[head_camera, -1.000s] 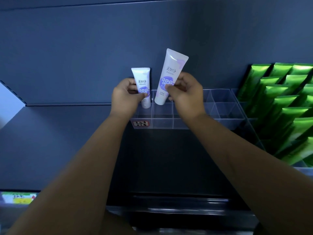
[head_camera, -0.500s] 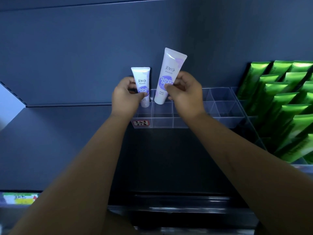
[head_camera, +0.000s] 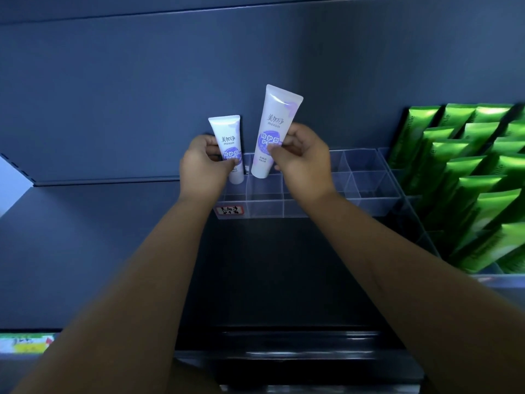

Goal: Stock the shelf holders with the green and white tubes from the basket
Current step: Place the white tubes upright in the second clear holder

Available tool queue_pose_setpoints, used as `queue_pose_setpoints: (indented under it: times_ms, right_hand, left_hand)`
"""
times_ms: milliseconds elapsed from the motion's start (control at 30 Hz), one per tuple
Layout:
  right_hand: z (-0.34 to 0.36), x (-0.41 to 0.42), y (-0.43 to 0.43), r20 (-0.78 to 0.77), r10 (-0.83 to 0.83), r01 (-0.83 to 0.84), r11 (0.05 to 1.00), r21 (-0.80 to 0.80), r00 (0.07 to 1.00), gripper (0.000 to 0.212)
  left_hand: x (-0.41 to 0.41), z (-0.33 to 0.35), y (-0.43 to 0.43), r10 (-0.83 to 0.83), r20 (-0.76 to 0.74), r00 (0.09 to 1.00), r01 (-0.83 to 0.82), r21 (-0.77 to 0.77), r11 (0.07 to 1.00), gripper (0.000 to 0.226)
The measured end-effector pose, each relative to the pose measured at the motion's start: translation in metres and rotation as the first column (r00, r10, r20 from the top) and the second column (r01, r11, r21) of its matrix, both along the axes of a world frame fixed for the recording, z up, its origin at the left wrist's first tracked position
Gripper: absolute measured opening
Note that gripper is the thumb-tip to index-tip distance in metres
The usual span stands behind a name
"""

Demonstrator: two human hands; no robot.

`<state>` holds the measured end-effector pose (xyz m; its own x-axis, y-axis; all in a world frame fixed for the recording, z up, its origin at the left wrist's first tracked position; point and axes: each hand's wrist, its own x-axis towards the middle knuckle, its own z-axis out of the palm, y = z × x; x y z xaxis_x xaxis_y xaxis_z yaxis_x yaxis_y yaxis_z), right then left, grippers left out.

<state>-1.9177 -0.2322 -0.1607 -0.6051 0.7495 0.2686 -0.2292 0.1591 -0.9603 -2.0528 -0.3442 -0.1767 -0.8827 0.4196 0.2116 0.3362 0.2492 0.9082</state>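
White tubes (head_camera: pixel 277 132); one per hand (head_camera: pixel 203 169)

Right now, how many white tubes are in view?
2. The short white tube is in the left hand, the tall white tube in the right hand, both at the clear holder.

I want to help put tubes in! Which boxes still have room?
In the clear holder, cells between the right hand and the green tubes look empty, also the front row by the label. The green side is packed.
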Motion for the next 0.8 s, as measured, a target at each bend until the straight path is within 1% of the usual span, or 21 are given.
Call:
queue_pose_setpoints:
  times_ms: [200,367,433,500,567,633,700,733,800]
  right_hand:
    - [-0.001,0.0,0.001,0.005,-0.007,0.007,1.0,0.002,1.0,0.025]
    - [-0.002,-0.001,0.002,-0.001,0.002,-0.002,1.0,0.007,1.0,0.024]
    - [-0.002,-0.002,0.002,0.007,-0.016,0.016,1.0,0.005,1.0,0.024]
    - [-0.001,-0.003,0.002,0.023,-0.071,0.071,0.997,0.022,0.997,0.023]
    - [0.002,-0.007,-0.002,0.045,-0.109,0.106,0.992,0.062,0.993,0.021]
    - [0.008,-0.011,-0.009,0.055,-0.094,0.088,0.991,0.099,0.994,0.02]
    - [0.015,-0.015,-0.017,0.045,-0.048,0.042,0.99,0.134,0.998,0.019]
    - [0.018,-0.017,-0.021,0.045,-0.014,0.007,0.989,0.15,0.999,0.019]
    - [0.021,-0.021,-0.029,0.075,0.062,-0.076,0.978,0.192,0.995,0.021]
  left_hand:
    - [-0.001,-0.001,-0.001,-0.014,0.024,1.0,0.014,-0.002,1.0,0.032]
    - [0.0,0.004,-0.005,-0.02,0.029,0.999,0.02,-0.011,1.0,0.042]
    - [0.003,0.007,-0.009,0.013,0.038,0.999,-0.013,-0.019,1.0,0.047]
    - [0.009,0.011,-0.013,0.075,0.009,0.997,-0.075,-0.038,0.996,0.047]
    - [0.016,0.017,-0.018,0.116,-0.062,0.991,-0.119,-0.043,0.992,0.04]
    - [0.023,0.023,-0.023,0.122,-0.114,0.986,-0.124,-0.009,0.992,0.03]
    - [0.029,0.026,-0.028,0.081,-0.125,0.989,-0.077,0.041,0.996,0.017]
    - [0.032,0.028,-0.031,0.034,-0.121,0.992,-0.026,0.067,0.997,0.012]
    - [0.034,0.029,-0.036,-0.076,-0.118,0.99,0.089,0.111,0.99,0.014]
